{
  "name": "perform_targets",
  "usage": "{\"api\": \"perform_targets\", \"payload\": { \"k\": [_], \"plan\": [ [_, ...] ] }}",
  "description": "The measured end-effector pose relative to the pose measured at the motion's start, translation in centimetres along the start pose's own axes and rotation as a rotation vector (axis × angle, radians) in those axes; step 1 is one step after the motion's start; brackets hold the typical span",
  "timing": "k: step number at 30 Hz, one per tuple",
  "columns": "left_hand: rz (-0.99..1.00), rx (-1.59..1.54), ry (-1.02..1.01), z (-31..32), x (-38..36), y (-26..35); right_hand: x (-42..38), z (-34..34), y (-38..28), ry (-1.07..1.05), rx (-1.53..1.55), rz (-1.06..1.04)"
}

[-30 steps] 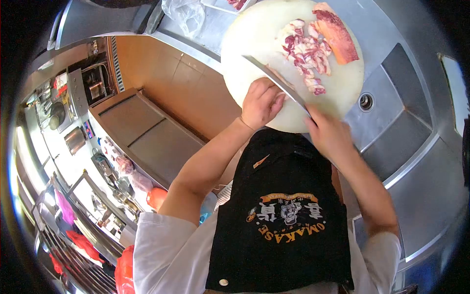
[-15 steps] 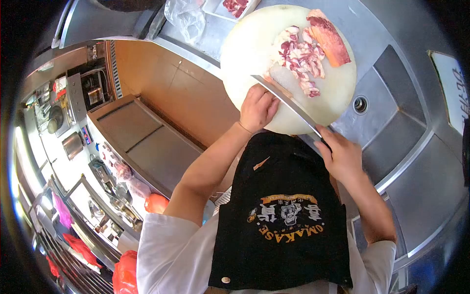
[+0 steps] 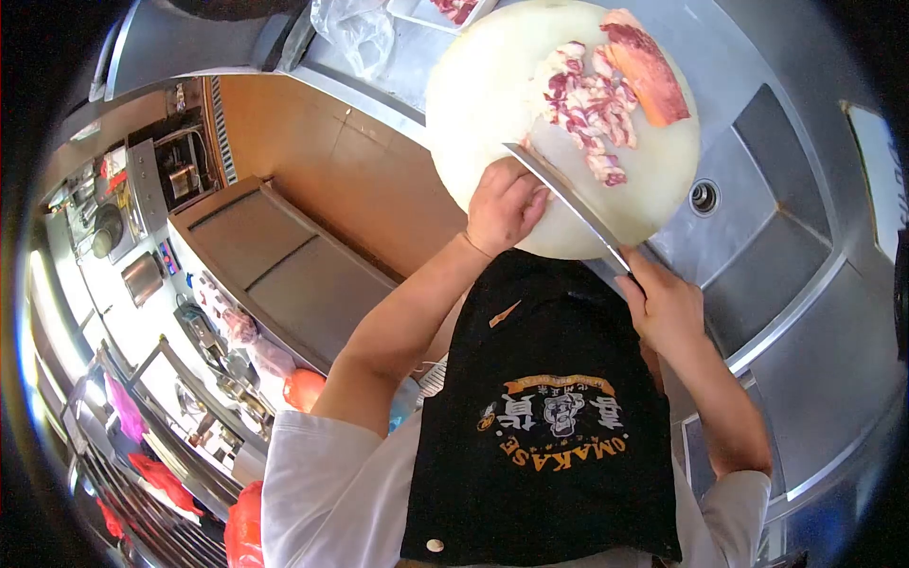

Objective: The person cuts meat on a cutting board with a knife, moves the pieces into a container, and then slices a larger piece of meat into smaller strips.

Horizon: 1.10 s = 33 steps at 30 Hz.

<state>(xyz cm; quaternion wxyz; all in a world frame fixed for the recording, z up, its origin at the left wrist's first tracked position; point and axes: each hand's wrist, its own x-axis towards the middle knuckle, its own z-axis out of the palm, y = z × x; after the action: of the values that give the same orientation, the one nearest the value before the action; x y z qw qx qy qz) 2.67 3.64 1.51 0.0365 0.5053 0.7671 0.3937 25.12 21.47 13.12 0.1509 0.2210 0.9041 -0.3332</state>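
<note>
My right hand (image 3: 665,301) is closed around the handle of a knife (image 3: 573,206). Its long blade slants across the near part of a round, pale cutting board (image 3: 464,85). Against the blade's left side, my left hand (image 3: 508,205) is closed, fingers curled over a piece of meat that they mostly hide. A thin pinkish strip of meat (image 3: 546,164) shows along the blade's far side. Beyond it lies a pile of cut red-and-white meat pieces (image 3: 592,102). A larger slab of meat (image 3: 649,71) with a skin-like orange side rests at the board's upper right.
A clear plastic bag (image 3: 355,38) and a white tray (image 3: 426,13) with red meat sit behind the board on the metal counter. To the right are a sink drain (image 3: 704,197) and dark panels (image 3: 772,275). A brown cabinet (image 3: 275,275) stands at left.
The blade and my left hand have shifted slightly right in the view, as has the board. Both hands keep their hold, and the meat pile looks the same.
</note>
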Motion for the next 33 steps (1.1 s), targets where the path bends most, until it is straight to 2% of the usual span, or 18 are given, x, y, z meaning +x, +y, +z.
{"api": "perform_targets", "payload": {
  "k": [3,5,7,11,17,24,27,29,33],
  "plan": [
    [-0.016,-0.003,-0.028,0.0,0.0,-0.2,7.1,2.2,-1.8,-0.006,0.045,-0.007],
    [-0.008,-0.012,-0.045,-0.8,0.2,0.1,14.1,2.8,-4.1,-0.035,0.076,-0.113],
    [0.021,-0.006,-0.052,-1.0,0.4,0.3,18.5,1.9,-5.8,-0.022,0.193,-0.074],
    [-0.009,0.02,-0.045,-1.0,0.0,0.7,15.8,1.5,-4.2,0.407,0.234,-0.091],
    [-0.02,-0.011,0.017,-0.6,-0.4,0.2,3.8,0.0,-1.3,0.178,0.189,-0.044],
    [0.013,0.073,0.001,-0.6,-0.1,0.4,6.2,2.2,0.3,0.12,0.098,-0.05],
    [0.003,0.097,0.003,-0.8,0.1,0.5,1.5,0.9,2.4,-0.025,0.003,0.084],
    [-0.014,0.091,-0.003,-1.1,-0.1,0.8,-3.0,0.5,4.5,-0.028,0.017,0.116],
    [-0.028,0.057,-0.007,-1.1,-0.1,0.8,-3.3,-1.2,4.6,-0.067,0.117,0.159]
  ]
}}
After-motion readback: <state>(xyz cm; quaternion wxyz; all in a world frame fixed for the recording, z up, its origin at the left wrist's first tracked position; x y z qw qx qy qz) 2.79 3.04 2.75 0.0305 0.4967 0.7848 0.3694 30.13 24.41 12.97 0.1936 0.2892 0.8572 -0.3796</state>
